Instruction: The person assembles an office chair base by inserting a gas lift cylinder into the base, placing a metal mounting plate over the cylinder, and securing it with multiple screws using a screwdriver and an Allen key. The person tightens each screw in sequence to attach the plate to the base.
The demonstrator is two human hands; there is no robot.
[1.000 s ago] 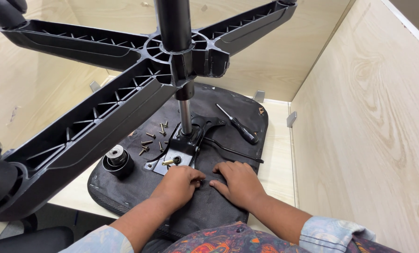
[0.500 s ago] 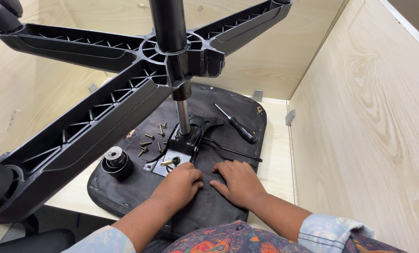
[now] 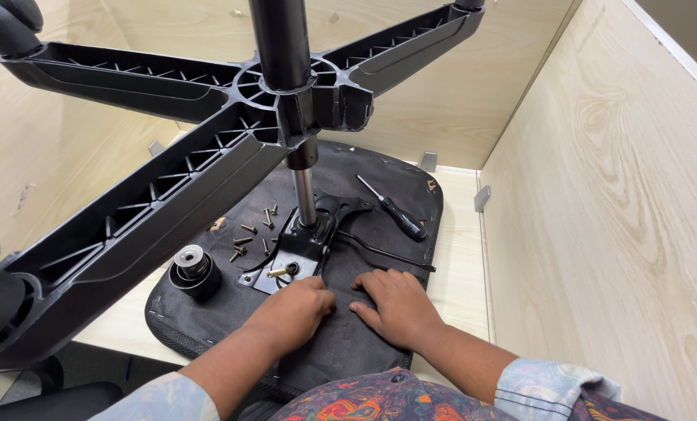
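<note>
An upturned black chair seat [image 3: 348, 343] lies on the wooden surface, with a metal mechanism plate [image 3: 301, 245] fixed at its middle. A gas-lift column [image 3: 305, 195] rises from the plate to a black five-arm base [image 3: 169, 195] overhead. My left hand [image 3: 294, 308] rests curled on the seat just below the plate, near a brass bolt [image 3: 278, 272] standing in a plate hole; whether its fingers pinch anything is hidden. My right hand [image 3: 395, 304] lies flat on the seat beside it, fingers apart, holding nothing.
Several loose screws [image 3: 251, 234] lie left of the plate. A black round knob [image 3: 194, 269] sits at the seat's left edge. A black-handled screwdriver [image 3: 395, 209] lies at the back right, and a thin lever [image 3: 387, 253] sticks out right. Wooden panel walls [image 3: 598, 195] close in.
Both hands stay close together on the seat with only a slight shift of the fingers. The view has drifted a little.
</note>
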